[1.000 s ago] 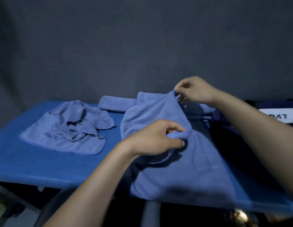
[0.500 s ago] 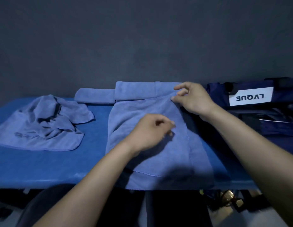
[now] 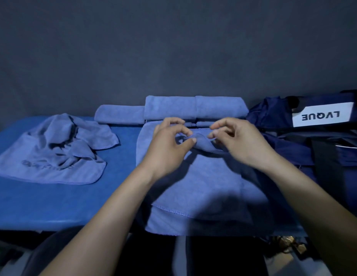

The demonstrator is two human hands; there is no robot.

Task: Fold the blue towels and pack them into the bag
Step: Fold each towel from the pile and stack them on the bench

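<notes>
Left hand: the left hand (image 3: 169, 144) is being held over the far part of the flat blue microfibre towel (image 3: 195, 188), thumb and forefinger pinched together on a small raised ridge of its cloth.
Right hand: the right hand (image 3: 239, 142) is being held just beside the left, its thumb and forefinger closed on the other end of the same ridge, the remaining fingers loosely curled above.
Towel in hand: it is being worked in the middle of the padded blue surface (image 3: 54, 204), already doubled, with a stitched hem showing near the front edge.
Step judged: a next fold or a roll is probably being started from the far end.
How to do it well: the pinched ridge is best being kept level between both hands, with even tension, so that the side edges are being kept in line and no slack is being trapped underneath.
Risk: the front hem is hanging over the edge of the surface and could be dragged askew by an uneven pull.
Finished towels: three rolled blue towels (image 3: 193, 108) are lying along the back wall.
Waiting towel: a crumpled blue towel (image 3: 54, 148) is lying to the left, well apart.
Bag: the dark navy fabric bag with a white label (image 3: 323, 124) is lying at the right, just beside the work.
</notes>
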